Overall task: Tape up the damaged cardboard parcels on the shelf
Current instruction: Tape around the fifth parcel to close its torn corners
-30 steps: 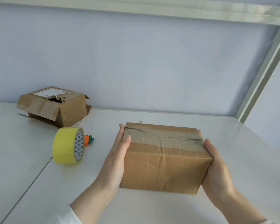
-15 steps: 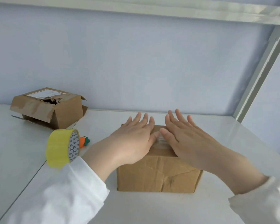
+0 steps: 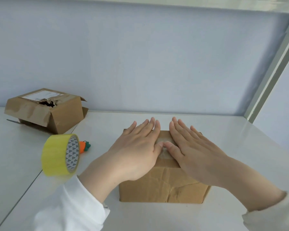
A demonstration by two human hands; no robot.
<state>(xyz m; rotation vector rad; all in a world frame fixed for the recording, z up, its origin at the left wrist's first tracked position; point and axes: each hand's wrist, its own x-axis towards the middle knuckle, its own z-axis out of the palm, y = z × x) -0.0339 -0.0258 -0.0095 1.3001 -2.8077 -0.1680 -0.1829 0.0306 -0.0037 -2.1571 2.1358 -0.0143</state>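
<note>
At 6 o'clock the creased parcel (image 3: 162, 185) sits on the shelf (image 3: 232, 147). The left hand (image 3: 135, 152) and right hand (image 3: 195, 150) lie flat on top, fingers (image 3: 150, 129) straight and gripping nothing, probably pressing the clear tape (image 3: 164, 150) down. At 9 o'clock stands the yellow tape roll (image 3: 57, 155). At 10 o'clock is the torn parcel (image 3: 45, 112), its contents hidden inside the hole.

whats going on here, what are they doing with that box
A person presses the left hand and right hand flat on top of a creased cardboard box on the white shelf, over a strip of clear tape. A yellow tape roll stands on edge to the left, with a small orange carrot-shaped thing behind it. A torn box sits at the back left, the hole in its top open.
</note>
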